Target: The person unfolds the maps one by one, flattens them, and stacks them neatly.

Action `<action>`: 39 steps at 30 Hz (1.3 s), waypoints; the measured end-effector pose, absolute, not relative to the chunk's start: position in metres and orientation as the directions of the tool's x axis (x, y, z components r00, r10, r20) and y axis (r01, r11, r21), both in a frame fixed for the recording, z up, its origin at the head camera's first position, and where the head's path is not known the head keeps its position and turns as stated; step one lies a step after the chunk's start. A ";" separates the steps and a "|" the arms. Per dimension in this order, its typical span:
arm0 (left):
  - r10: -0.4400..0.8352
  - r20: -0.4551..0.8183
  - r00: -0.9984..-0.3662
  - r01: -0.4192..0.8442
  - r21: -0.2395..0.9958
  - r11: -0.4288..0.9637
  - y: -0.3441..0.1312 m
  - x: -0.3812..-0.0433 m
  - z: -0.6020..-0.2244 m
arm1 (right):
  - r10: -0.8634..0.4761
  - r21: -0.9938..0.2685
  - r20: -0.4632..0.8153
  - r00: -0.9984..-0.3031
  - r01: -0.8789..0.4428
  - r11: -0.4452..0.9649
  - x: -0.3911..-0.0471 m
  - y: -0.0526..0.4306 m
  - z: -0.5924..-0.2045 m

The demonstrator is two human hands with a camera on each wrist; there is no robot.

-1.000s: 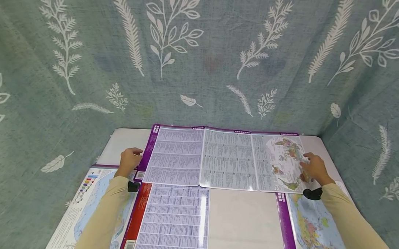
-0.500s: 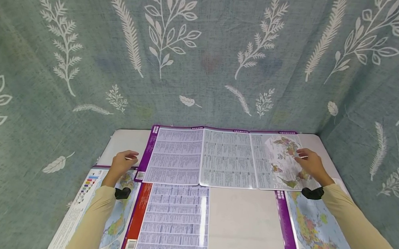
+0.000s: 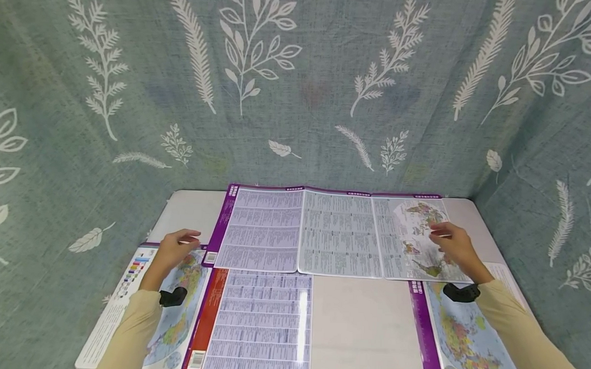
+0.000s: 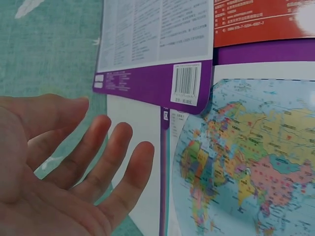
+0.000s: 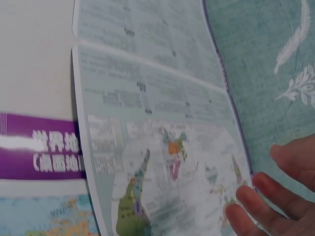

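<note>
To work this three-panel sheet (image 3: 341, 232) well, we judge that both ends want light, even handling: fingertips near the edges, pressure spread along the panels, and the folds kept from buckling. Since it laps over its neighbours, we do best to raise it slightly rather than drag it, so that nothing beneath slides along. The glossy surface probably slips easily, so a hard push from one end seems unwise.

The sheet lies unfolded across the back of the counter (image 3: 364, 322), in front of the green curtain (image 3: 299, 70). Its long axis runs left to right, nearly parallel with the counter's far edge. A purple strip (image 3: 222, 225) forms the left end, with a barcode (image 4: 186, 83) at the near corner; a printed map (image 3: 416, 216) fills much of the right end. It overlaps the far parts of the left map sheet (image 3: 178, 311) and the right map sheet (image 3: 466, 331).

Our left hand (image 3: 172, 248) is apart from the left end, its grip loose, fingers parted and gently bent round nothing. Our right hand (image 3: 454, 244) is over the map panel, its grip likewise relaxed and without hold; whether its fingertips touch the sheet, we cannot tell.
</note>
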State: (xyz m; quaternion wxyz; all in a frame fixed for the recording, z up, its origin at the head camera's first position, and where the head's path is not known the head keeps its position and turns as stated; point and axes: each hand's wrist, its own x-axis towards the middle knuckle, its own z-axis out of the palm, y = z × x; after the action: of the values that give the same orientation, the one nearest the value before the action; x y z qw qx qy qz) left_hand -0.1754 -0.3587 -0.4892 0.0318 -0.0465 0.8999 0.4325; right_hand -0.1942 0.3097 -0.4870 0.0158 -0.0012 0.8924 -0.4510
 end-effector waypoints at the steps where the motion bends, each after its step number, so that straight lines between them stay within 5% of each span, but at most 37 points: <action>1: -0.052 -0.099 -0.994 -0.110 0.781 0.615 -0.359 -0.173 -0.489 | -0.019 -0.812 -0.027 -0.999 0.011 0.584 -0.193 0.308 -0.486; 39: -0.084 -0.103 -0.991 -0.132 0.818 0.560 -0.345 -0.101 -0.480 | -0.082 -0.941 -0.105 -0.991 0.072 0.330 -0.159 0.242 -0.488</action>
State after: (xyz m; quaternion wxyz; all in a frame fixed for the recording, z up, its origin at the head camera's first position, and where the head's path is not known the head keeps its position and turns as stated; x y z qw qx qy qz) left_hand -0.1008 -0.3447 -0.4801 0.0258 -0.0613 0.8829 0.4649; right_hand -0.1589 0.2421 -0.4880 0.0667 -0.0030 0.8128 -0.5787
